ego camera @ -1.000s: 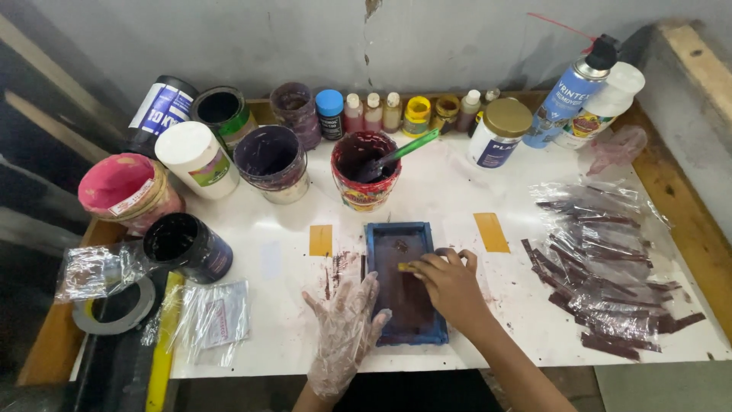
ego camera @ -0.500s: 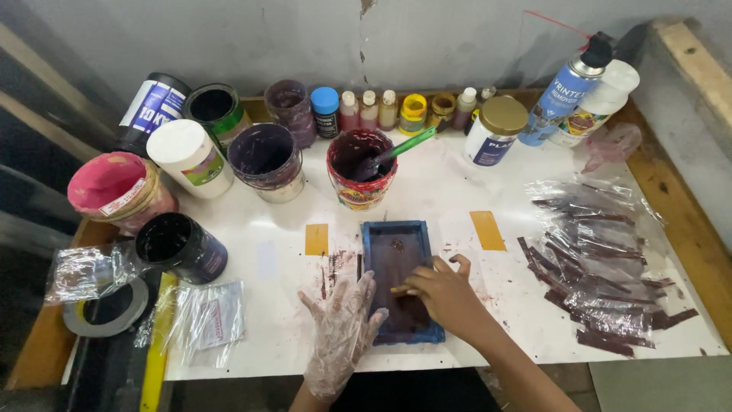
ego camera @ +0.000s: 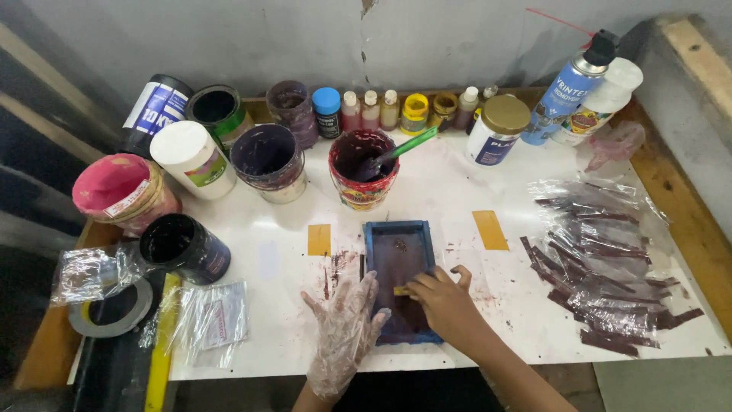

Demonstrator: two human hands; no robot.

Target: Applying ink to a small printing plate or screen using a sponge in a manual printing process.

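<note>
Blue frame (ego camera: 398,278) lies flat on white worktop (ego camera: 457,191), centre front. Left hand (ego camera: 343,332), gloved, fingers spread, pins its edge; right hand (ego camera: 442,305) pinches small yellow scraper (ego camera: 402,291). Risk: frame slips w/ uneven pressure, smearing dark ink.

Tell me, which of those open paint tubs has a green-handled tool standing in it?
The red-rimmed paint tub holding dark maroon ink, just behind the blue frame. The green-handled tool leans out of it; the purple and black tubs hold none.
</note>
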